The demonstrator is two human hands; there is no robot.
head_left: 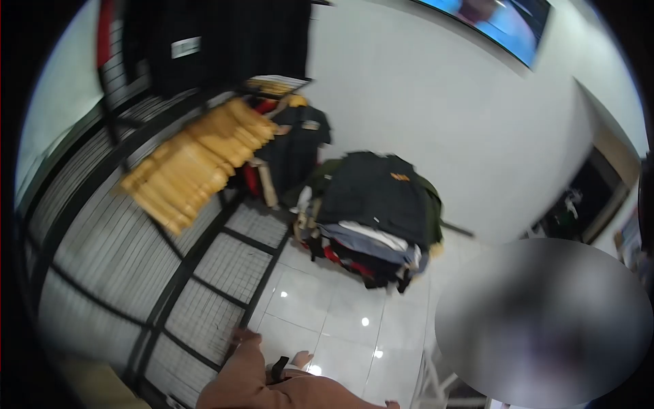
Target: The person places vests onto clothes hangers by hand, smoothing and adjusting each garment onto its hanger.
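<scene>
A brown-pink sleeve (235,371) runs up from the bottom edge. At its end my left hand (246,335) shows small and blurred beside the edge of a black metal mesh rack (197,307). Whether it touches the frame, and how its fingers lie, I cannot make out. Only a sliver of my right hand (392,404) appears at the bottom edge, its fingers mostly out of sight. A bare foot (303,358) is partly visible on the floor between them, near a black strap (279,368).
Yellow wooden hangers (197,160) hang in a row on the rack. Dark shirts (293,146) hang behind them. A large pile of folded clothes (371,204) stands by the white wall. A screen (504,27) is mounted above. Part of a white chair (436,382) shows at lower right, beside a blurred-out oval.
</scene>
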